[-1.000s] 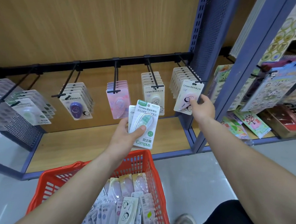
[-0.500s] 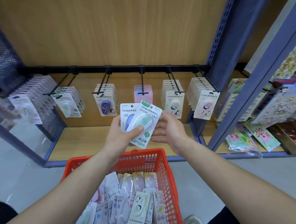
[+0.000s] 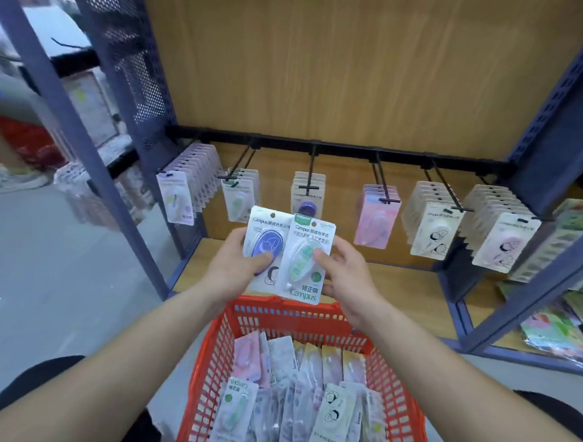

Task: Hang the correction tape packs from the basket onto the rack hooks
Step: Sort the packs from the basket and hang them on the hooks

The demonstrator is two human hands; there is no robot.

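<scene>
Both hands met mid-frame. The left hand [image 3: 236,272] gripped the purple pack [image 3: 265,243]; the right hand [image 3: 348,278], back from the rack [image 3: 338,148], pinched the green pack [image 3: 307,255], likely next to hang.

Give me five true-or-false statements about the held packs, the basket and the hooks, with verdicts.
1. The left hand holds the white card pack with a purple tape. True.
2. The right hand is empty. False: it pinches the green-topped white card pack.
3. The green-topped pack overlaps the front of the purple one. True.
4. The red plastic mesh basket is empty. False: many packs lie in it.
5. The pink packs hang on a black metal hook. True.
</scene>
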